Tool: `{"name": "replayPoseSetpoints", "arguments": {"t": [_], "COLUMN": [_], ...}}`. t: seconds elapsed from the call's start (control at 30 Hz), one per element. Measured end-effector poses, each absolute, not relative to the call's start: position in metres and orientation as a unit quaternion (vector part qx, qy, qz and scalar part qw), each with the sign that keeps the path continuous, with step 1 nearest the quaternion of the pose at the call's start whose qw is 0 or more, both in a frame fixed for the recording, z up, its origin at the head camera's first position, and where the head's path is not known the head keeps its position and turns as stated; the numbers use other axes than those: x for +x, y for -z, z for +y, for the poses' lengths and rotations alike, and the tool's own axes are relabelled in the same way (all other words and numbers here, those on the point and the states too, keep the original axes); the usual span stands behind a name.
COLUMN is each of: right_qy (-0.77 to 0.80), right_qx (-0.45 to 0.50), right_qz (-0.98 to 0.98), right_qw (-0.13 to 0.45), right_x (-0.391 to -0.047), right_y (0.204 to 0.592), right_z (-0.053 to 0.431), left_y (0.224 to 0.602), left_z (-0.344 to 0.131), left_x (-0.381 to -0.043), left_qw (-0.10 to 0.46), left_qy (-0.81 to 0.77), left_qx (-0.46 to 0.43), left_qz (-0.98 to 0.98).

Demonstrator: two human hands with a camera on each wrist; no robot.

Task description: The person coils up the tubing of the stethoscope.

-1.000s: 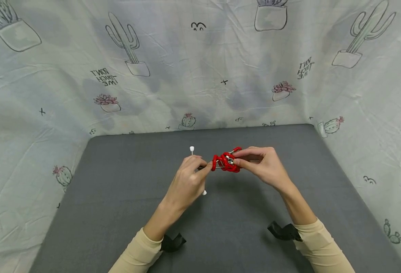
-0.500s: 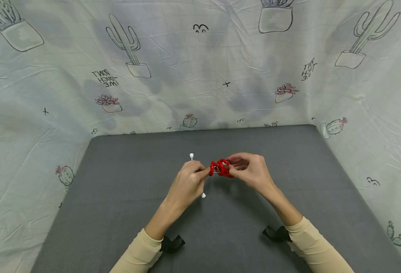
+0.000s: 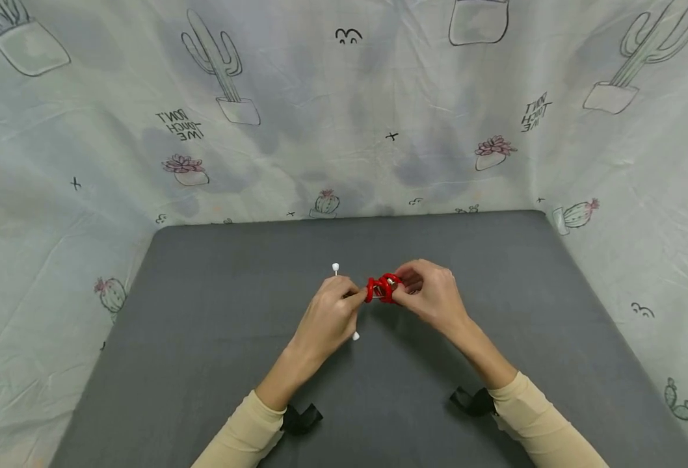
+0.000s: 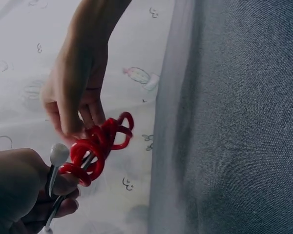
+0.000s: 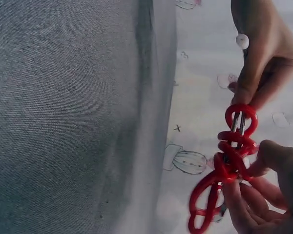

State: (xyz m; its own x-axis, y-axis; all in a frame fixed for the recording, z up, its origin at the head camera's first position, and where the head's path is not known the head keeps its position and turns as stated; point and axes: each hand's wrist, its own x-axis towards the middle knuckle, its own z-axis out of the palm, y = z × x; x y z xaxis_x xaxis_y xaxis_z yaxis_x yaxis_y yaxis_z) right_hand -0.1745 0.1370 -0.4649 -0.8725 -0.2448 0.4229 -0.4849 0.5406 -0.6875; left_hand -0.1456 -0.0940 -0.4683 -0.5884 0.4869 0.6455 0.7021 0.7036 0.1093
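Above the table's middle, my two hands hold a ring-and-wire puzzle between them, with red rings linked in a chain on metal rods. My left hand pinches its left end, where a metal bar with white knobs at both tips crosses behind the fingers. With thumb and fingers my right hand pinches the right part of the chain. In the right wrist view, twin metal rods run through the upper red rings, and a longer red loop hangs past the right fingers. How the rings interlock is partly hidden.
A grey cloth-covered table lies under both hands. Pale fabric printed with cacti surrounds its back and sides. Black straps hang at both wrists, beside the beige sleeves.
The right hand has come left and slightly down, with its fingers now covering more of the rings' right end. The left hand keeps its pinch, shifted a little down and right.
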Motion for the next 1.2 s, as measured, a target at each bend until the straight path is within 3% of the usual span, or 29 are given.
{"name": "replayPoseSetpoints", "arguments": {"t": [0.17, 0.43, 0.67, 1.03, 1.2], "right_qy": [-0.523, -0.56, -0.499, -0.454, -0.408], "right_qx": [0.163, 0.169, 0.194, 0.193, 0.232], "right_qz": [-0.833, -0.811, -0.844, -0.869, -0.883], "right_qw": [0.08, -0.023, -0.013, -0.044, -0.016], "right_x": [-0.178, -0.183, -0.189, -0.199, -0.198], "right_y": [0.457, 0.461, 0.48, 0.505, 0.509], "right_z": [0.148, 0.16, 0.15, 0.132, 0.126], "left_y": [0.466, 0.465, 0.487, 0.524, 0.535], "left_z": [-0.094, -0.1, -0.108, -0.119, -0.123], "left_x": [-0.146, -0.149, -0.156, -0.166, -0.169], "left_qw": [0.304, 0.319, 0.269, 0.188, 0.169], "left_qy": [0.202, 0.194, 0.228, 0.292, 0.306], "left_qx": [-0.341, -0.353, -0.325, -0.261, -0.241], "left_qz": [-0.866, -0.858, -0.877, -0.901, -0.905]}}
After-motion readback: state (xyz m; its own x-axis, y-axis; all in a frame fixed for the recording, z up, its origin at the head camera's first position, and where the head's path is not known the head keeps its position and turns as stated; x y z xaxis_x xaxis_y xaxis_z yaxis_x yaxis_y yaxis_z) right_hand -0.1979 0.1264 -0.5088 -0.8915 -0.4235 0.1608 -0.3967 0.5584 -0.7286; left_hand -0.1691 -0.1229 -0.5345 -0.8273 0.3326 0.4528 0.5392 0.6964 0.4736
